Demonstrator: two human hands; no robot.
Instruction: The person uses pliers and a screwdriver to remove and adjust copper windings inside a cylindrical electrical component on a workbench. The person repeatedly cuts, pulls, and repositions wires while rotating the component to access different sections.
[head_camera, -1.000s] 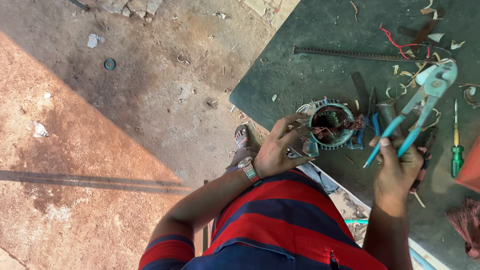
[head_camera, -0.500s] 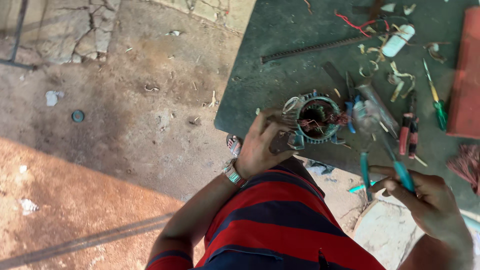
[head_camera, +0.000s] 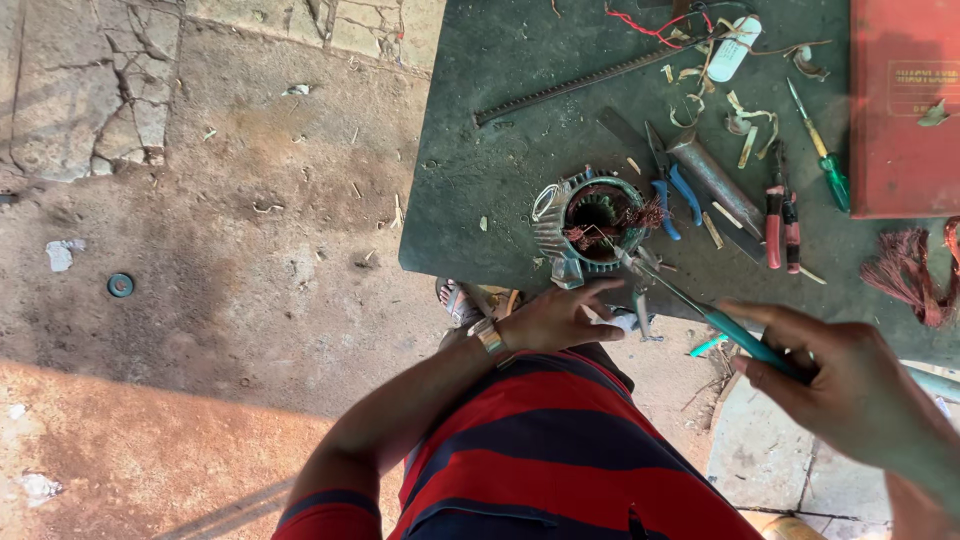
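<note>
The desk (head_camera: 480, 200) carries the stator (head_camera: 590, 228) near its front edge, copper wire bunched in its bore. My right hand (head_camera: 850, 385) is closed on a teal-handled tool (head_camera: 735, 335) (long axis slanting up-left into the bore). My left hand (head_camera: 560, 318), nearer, rests loosely open, empty, just below.

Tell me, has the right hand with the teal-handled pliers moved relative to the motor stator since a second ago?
Yes. The right hand with the pliers has drawn back from beside the stator toward the body, off the green table's near edge.
</note>
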